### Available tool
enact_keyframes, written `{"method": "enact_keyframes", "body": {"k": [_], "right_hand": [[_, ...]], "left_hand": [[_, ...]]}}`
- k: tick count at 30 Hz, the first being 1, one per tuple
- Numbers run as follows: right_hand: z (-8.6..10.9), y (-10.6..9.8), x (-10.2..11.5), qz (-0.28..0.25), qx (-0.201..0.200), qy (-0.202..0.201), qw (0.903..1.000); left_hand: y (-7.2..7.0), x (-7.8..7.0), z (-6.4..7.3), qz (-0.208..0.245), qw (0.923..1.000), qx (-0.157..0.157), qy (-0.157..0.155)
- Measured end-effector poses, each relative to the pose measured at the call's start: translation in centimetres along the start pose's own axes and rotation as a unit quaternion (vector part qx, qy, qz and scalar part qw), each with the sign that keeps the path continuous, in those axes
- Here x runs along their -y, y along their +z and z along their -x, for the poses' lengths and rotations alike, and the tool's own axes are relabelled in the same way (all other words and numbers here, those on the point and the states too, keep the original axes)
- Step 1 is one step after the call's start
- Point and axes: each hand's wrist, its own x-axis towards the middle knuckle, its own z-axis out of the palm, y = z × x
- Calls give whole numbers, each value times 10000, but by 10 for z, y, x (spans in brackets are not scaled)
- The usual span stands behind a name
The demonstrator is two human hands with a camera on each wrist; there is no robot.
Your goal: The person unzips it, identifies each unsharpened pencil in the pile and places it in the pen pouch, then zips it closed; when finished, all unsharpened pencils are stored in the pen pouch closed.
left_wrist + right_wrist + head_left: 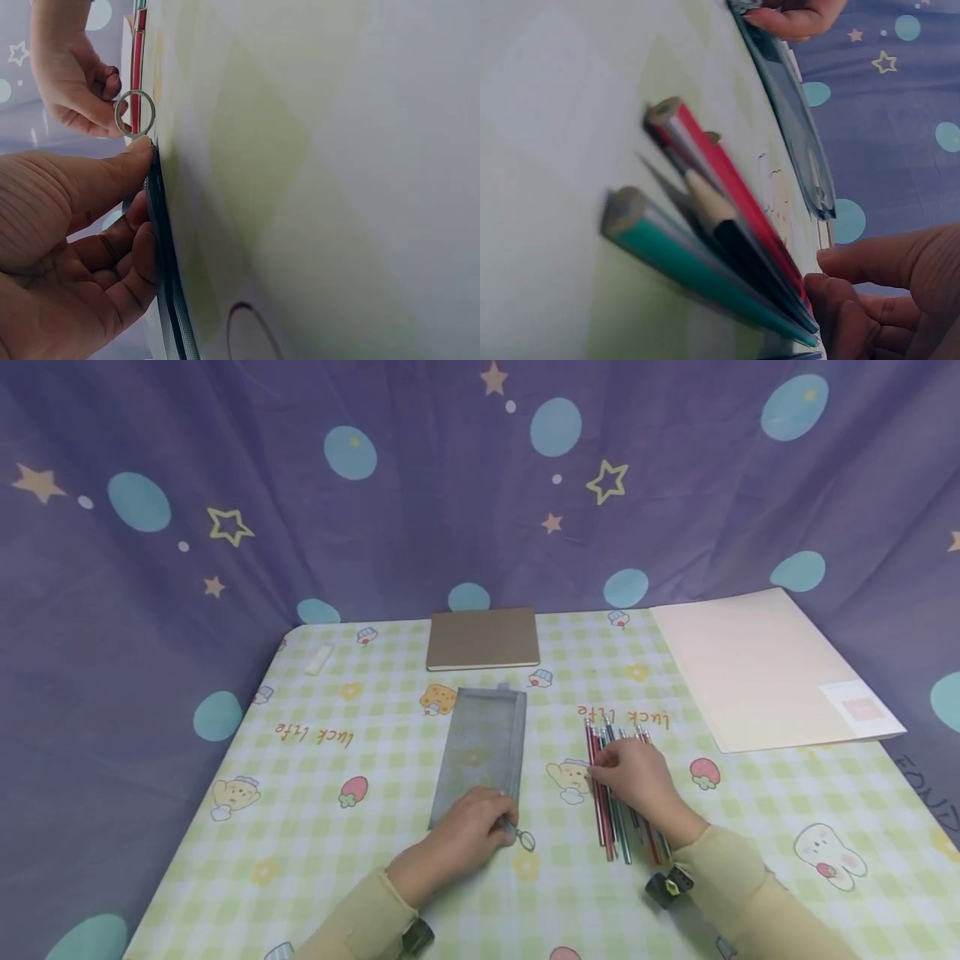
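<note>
A grey see-through zip pouch lies flat in the middle of the table. My left hand pinches its near right corner, at the zipper end; a ring pull sticks out past the fingertips. To the right of the pouch is a loose bundle of pencils, lying lengthwise away from me. Over its left side, my right hand has thumb and fingers curled at a red pencil. Beside that one, a dark sharpened pencil and a green pencil show in the right wrist view.
Behind the pouch lies a brown notebook. A small white stick-like object rests at the far left. At the right is a large cream folder with a white label. A purple curtain hangs behind the checked tablecloth.
</note>
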Motion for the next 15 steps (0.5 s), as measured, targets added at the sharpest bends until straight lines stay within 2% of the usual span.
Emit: {"method": "enact_keyframes", "body": {"k": [6, 15], "right_hand": [[-2, 4, 3, 520, -228, -23, 9984], [-6, 10, 13, 1109, -186, 119, 9936]], "left_hand": [[1, 1, 0, 17, 10000, -2, -6], [0, 0, 0, 10, 9999, 79, -72]]}}
